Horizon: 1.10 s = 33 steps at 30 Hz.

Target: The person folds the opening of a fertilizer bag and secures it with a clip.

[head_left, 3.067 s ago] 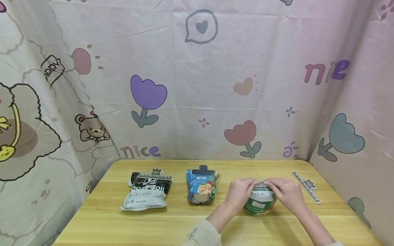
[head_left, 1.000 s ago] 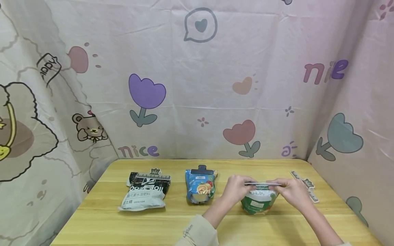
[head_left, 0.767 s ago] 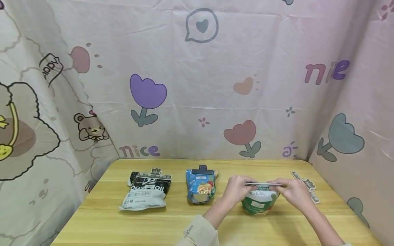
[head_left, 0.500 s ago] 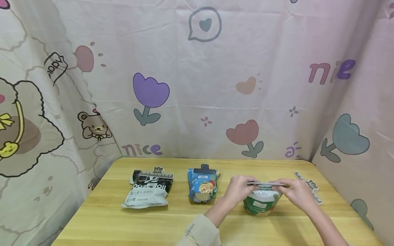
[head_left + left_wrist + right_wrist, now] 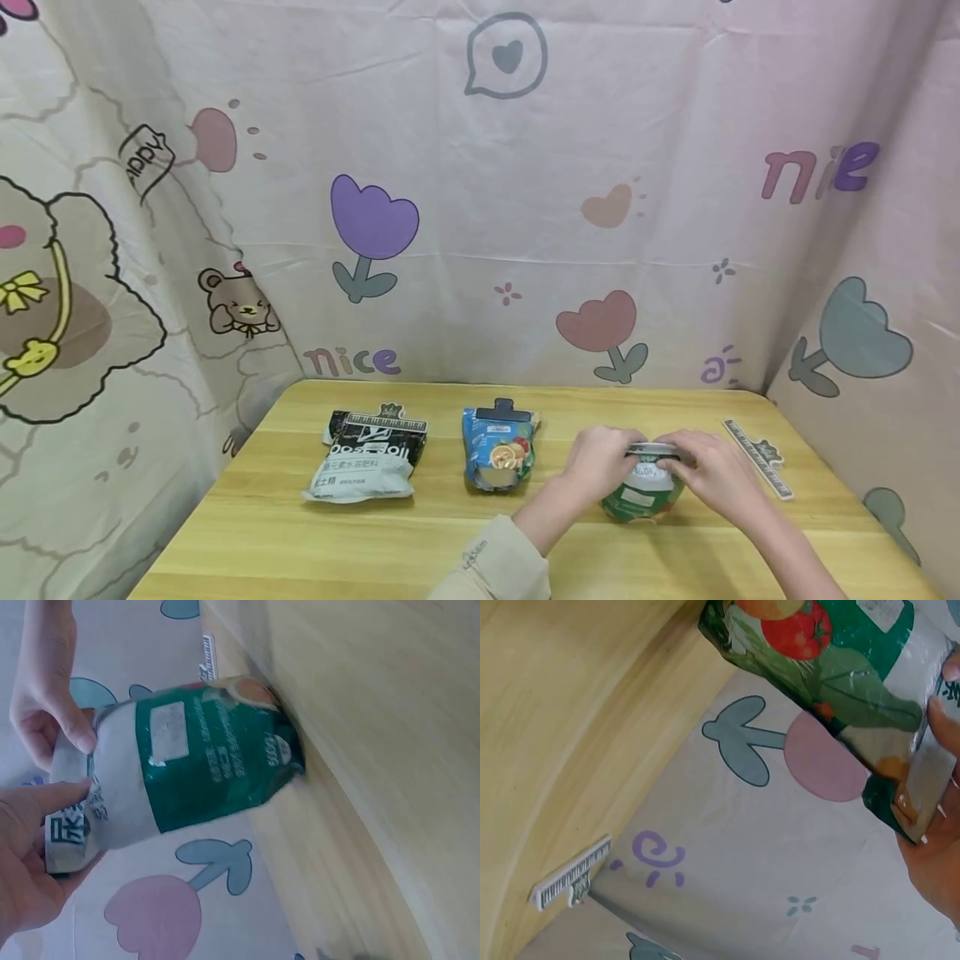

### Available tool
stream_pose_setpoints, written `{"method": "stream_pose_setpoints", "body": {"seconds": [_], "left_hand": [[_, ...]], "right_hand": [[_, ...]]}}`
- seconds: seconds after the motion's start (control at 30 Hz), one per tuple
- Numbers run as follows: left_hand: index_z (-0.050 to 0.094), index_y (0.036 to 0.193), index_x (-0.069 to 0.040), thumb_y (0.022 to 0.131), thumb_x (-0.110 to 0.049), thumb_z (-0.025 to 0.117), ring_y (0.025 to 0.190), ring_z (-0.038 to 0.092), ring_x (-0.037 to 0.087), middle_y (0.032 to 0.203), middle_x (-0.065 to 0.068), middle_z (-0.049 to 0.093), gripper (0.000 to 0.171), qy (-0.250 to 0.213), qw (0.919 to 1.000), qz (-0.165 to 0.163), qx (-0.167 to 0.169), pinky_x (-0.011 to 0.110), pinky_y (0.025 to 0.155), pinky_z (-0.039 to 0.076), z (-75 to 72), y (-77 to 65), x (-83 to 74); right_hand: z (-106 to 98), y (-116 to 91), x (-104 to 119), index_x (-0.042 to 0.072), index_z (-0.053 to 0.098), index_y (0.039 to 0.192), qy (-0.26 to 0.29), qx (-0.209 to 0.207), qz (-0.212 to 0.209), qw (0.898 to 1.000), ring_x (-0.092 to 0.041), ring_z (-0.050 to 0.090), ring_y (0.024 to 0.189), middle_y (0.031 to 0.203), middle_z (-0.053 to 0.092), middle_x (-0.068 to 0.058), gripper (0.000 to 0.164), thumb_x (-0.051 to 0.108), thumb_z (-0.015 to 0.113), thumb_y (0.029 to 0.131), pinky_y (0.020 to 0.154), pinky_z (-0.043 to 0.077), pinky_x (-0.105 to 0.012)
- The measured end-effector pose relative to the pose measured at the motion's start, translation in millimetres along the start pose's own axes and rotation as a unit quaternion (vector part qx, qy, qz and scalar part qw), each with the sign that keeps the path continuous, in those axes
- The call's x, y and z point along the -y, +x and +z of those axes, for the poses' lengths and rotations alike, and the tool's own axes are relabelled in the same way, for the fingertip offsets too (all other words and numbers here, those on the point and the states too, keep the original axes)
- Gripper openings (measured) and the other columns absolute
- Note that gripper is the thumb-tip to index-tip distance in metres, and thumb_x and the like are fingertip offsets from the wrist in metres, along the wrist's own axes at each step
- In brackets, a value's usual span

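Observation:
A green and white printed pouch [image 5: 637, 502] stands on the table between both hands. Its top is folded over into a flat band, plainest in the left wrist view, where the pouch [image 5: 202, 750] appears sideways. My left hand [image 5: 600, 462] pinches the fold at its left end, thumb on the near face. At the other end my right hand [image 5: 716, 471] pinches the same fold. Vegetable pictures show on the pouch's side [image 5: 855, 690] in the right wrist view. Just right of my right hand lies a long sealing clip [image 5: 759, 460] with a piano-key pattern.
A black and white bag [image 5: 363, 467] bearing a similar piano-key clip [image 5: 386, 422] lies on the left of the wooden table [image 5: 360, 550]. Toward the middle stands a blue fruit-printed pouch [image 5: 498, 454] topped by a black clip [image 5: 504, 411]. A patterned curtain [image 5: 480, 333] backs the table.
Both hands have come closer together along the pouch's top, and the flat edge stretched between them earlier is now turned down into a fold. The clipped bags and loose clip stay put.

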<state>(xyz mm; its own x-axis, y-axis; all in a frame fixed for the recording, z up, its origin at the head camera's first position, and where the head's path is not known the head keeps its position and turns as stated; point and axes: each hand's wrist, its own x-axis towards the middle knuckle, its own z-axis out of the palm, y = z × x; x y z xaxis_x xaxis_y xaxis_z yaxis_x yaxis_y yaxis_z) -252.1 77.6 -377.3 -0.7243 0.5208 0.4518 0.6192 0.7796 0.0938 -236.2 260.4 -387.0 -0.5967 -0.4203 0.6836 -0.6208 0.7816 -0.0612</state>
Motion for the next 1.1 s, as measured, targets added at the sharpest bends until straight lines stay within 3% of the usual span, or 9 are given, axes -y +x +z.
{"method": "stream_pose_setpoints", "body": {"seconds": [0.13, 0.4, 0.77, 0.93, 1.1], "left_hand": [[0.071, 0.093, -0.031, 0.080, -0.028, 0.072, 0.051, 0.042, -0.007, 0.078, -0.020, 0.065, 0.013, 0.018, 0.9991, 0.025, -0.029, 0.008, 0.044, 0.028, 5.6, -0.2, -2.2], [0.074, 0.088, -0.032, 0.075, -0.034, 0.074, 0.047, 0.039, -0.009, 0.077, -0.021, 0.066, 0.013, 0.008, 0.9953, 0.018, -0.095, 0.006, 0.043, 0.024, 14.5, -3.7, 1.6], [0.074, 0.089, -0.032, 0.077, -0.033, 0.072, 0.044, 0.034, -0.007, 0.077, -0.018, 0.067, 0.012, 0.020, 0.9924, 0.038, -0.116, 0.006, 0.041, 0.023, 15.0, -1.9, 6.3], [0.074, 0.093, -0.027, 0.080, -0.029, 0.071, 0.064, 0.055, -0.009, 0.084, -0.017, 0.067, 0.013, -0.058, 0.9946, 0.032, -0.080, 0.006, 0.055, 0.038, 14.0, -3.0, 14.9], [0.075, 0.094, -0.022, 0.080, -0.023, 0.071, 0.079, 0.058, -0.008, 0.088, -0.014, 0.068, 0.015, -0.156, 0.9861, 0.012, -0.057, 0.006, 0.067, 0.042, 13.4, -5.4, 24.3]], "right_hand": [[2, -3, 1, 0.019, 0.067, 0.080, -0.008, -0.011, 0.028, 1.000, -0.011, 0.060, 0.065, 0.077, 0.065, 0.009, 0.031, 0.009, 0.084, 0.057, 0.052, 0.047, -0.025], [4, -4, 2, 0.022, 0.067, 0.076, -0.001, -0.020, 0.049, 0.999, -0.010, 0.059, 0.062, 0.075, 0.066, 0.009, 0.030, 0.006, 0.084, 0.057, 0.048, 0.042, -0.020], [6, -1, -4, 0.021, 0.070, 0.075, 0.008, -0.046, 0.028, 0.999, -0.008, 0.059, 0.058, 0.074, 0.067, 0.007, 0.024, 0.006, 0.081, 0.060, 0.044, 0.039, -0.018], [1, -4, -12, 0.019, 0.070, 0.079, 0.038, -0.045, 0.018, 0.998, 0.001, 0.051, 0.054, 0.073, 0.068, 0.005, 0.027, 0.000, 0.078, 0.061, 0.045, 0.039, -0.015], [-5, -7, -22, 0.017, 0.071, 0.080, 0.074, -0.057, 0.008, 0.996, 0.010, 0.030, 0.046, 0.070, 0.067, 0.004, 0.026, -0.003, 0.076, 0.063, 0.040, 0.027, -0.010]]}}
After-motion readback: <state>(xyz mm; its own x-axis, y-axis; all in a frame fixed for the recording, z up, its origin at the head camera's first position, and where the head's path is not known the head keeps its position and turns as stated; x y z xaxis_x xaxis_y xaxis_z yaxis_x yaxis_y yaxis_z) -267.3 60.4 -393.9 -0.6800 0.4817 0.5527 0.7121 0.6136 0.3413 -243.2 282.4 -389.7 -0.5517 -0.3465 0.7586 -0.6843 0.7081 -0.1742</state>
